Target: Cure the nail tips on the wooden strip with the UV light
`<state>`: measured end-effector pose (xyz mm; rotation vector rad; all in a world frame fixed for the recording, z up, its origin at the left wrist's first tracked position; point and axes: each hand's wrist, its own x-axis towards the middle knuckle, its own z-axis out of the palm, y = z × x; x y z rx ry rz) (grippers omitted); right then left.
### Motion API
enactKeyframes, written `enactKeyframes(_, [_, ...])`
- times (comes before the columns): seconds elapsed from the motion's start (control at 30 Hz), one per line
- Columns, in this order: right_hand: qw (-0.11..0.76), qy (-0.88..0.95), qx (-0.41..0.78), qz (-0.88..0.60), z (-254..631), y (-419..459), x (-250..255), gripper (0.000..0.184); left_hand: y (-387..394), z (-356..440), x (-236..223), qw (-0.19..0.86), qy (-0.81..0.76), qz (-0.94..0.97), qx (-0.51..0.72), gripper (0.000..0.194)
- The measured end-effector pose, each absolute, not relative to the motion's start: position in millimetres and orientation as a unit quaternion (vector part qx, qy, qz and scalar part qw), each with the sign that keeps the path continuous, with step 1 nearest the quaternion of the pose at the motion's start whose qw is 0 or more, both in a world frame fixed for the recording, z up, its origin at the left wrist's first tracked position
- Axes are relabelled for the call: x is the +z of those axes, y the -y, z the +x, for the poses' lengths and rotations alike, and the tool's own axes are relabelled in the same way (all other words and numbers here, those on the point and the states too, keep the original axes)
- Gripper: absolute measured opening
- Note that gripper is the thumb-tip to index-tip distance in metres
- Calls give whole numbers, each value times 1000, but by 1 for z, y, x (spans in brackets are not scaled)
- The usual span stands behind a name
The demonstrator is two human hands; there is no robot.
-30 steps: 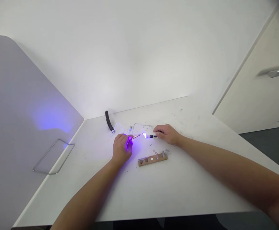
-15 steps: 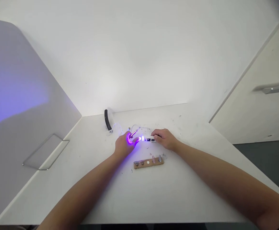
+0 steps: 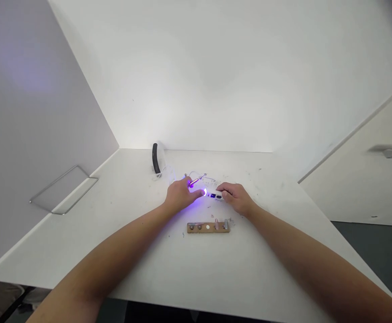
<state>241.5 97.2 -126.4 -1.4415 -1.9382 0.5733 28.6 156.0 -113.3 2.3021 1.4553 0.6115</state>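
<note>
My right hand is closed around a white handheld UV lamp with a dark display, whose left end glows violet. Directly before that light is the outstretched thumb of my left hand. A slim pink metallic pen-like tool sticks out from my left fingers, pointing up and right. How those fingers grip it is partly hidden by glare and the hand. Nearer to me lies a brown strip with round holders; two shiny nail tips stand at its right end.
A black curved bar with a clear part stands near the back wall. Thin white cable runs behind my left hand. Small dark specks dot the white table. A wire frame juts from the left wall.
The camera view has tilted. The lamp now slants slightly down to the right, and the violet glow on my left hand and the left wall is weaker. Both hands keep their holds.
</note>
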Motion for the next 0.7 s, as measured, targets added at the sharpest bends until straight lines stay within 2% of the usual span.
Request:
enactKeyframes(0.37, [318,750,204,-543,241,-98,-126,35,-159,32,-110,208,-537,793,196,43])
enactKeyframes(0.7, [318,758,181,-540,240,-98,-127,35,-158,31,-109,181,-518,811,200,39])
